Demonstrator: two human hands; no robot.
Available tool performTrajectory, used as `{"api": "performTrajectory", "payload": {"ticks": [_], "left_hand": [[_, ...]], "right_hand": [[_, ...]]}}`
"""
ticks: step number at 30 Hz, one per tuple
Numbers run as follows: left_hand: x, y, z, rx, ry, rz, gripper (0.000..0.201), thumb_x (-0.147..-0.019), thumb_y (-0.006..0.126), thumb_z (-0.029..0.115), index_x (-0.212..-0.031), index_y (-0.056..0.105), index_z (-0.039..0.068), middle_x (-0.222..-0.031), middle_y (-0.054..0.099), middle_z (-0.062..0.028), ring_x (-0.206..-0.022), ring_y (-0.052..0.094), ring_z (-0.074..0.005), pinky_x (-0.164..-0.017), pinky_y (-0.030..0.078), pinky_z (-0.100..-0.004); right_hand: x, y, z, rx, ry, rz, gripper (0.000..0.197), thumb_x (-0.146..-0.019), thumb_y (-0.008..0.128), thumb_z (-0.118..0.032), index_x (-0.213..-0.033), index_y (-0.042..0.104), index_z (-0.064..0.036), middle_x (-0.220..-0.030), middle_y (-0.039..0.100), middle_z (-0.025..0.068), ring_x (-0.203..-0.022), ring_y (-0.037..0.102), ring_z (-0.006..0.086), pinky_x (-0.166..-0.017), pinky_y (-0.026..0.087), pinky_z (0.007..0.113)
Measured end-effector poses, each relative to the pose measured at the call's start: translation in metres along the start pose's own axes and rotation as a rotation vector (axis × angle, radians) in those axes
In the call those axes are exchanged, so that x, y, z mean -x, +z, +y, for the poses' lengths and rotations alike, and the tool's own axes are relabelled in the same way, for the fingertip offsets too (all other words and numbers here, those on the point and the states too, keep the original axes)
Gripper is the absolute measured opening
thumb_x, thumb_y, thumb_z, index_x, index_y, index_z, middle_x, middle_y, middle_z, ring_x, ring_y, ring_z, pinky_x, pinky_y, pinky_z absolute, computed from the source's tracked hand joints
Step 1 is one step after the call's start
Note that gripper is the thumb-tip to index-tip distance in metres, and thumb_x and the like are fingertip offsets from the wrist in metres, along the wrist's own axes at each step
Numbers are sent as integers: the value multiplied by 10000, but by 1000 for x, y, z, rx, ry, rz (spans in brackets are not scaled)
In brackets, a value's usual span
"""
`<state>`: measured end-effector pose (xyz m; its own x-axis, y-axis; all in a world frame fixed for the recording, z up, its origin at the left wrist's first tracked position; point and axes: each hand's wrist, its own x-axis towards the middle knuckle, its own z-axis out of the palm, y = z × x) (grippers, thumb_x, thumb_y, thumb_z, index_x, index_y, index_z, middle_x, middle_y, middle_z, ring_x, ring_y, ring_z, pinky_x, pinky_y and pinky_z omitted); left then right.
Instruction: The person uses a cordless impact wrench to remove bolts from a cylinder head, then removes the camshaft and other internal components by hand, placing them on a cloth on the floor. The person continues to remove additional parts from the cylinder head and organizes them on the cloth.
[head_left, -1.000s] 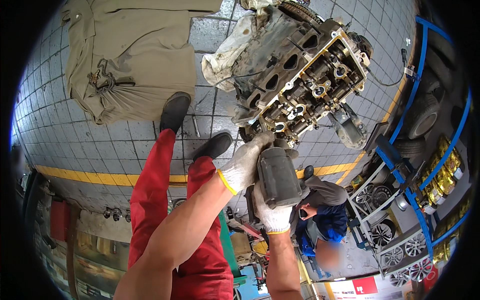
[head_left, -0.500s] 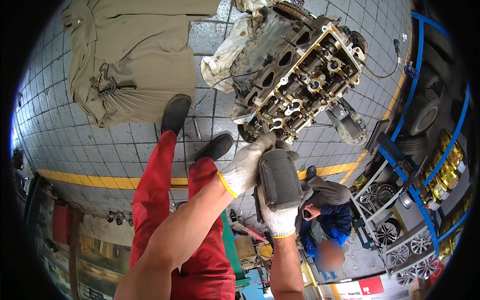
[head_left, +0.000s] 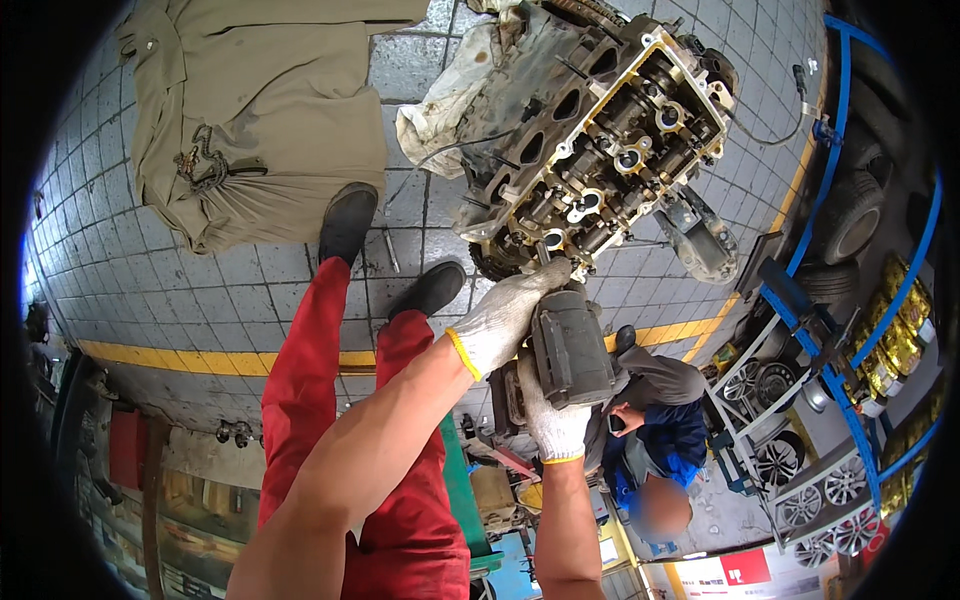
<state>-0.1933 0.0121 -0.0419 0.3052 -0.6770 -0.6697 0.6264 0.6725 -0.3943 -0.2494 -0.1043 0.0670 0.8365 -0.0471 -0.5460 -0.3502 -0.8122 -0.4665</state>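
With my right hand [head_left: 555, 422], I grip a dark power tool [head_left: 573, 352]. My left hand [head_left: 512, 312] is closed around its front, near the engine [head_left: 603, 160], whose top is open.

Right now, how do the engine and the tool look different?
The engine is bigger than the tool. The engine rests on the floor; the tool is up in the left hand and right hand. The engine is open on top; the tool looks closed in. Both have dark outsides.
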Motion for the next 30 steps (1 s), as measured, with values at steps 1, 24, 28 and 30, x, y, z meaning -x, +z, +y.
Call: {"api": "performTrajectory", "payload": {"ticks": [1,24,28,30], "left_hand": [[0,1,1,-6,2,-7,383,-1215,595,396,-1241,737,42,-1133,837,-187,-1119,831,-345,-915,683,-476],[11,15,-3,102,68,-18,400,-1235,519,398,-1170,713,54,-1077,785,-117,-1150,821,-381,-926,694,-534],[4,9,-9,179,56,-40,406,-1242,502,403,-1163,702,59,-1058,784,-119,-1189,808,-379,-910,692,-535],[7,11,-10,155,63,-18,408,-1240,506,411,-1161,702,63,-1066,794,-124,-1179,807,-369,-905,689,-526]], "right_hand": [[-1,-1,-1,8,0,-8,376,-975,871,-106,-1326,775,-15,-1244,835,139,-1088,798,271,-959,632,443],[5,-16,10,240,-202,-18,361,-960,860,-113,-1305,794,-28,-1228,845,143,-1093,810,343,-968,636,474],[4,-15,6,69,-41,-20,363,-960,875,-126,-1298,790,-23,-1213,846,139,-1061,815,309,-939,641,458],[7,-13,8,46,0,13,363,-958,884,-132,-1290,790,-22,-1205,846,137,-1050,817,295,-927,642,452]]}}
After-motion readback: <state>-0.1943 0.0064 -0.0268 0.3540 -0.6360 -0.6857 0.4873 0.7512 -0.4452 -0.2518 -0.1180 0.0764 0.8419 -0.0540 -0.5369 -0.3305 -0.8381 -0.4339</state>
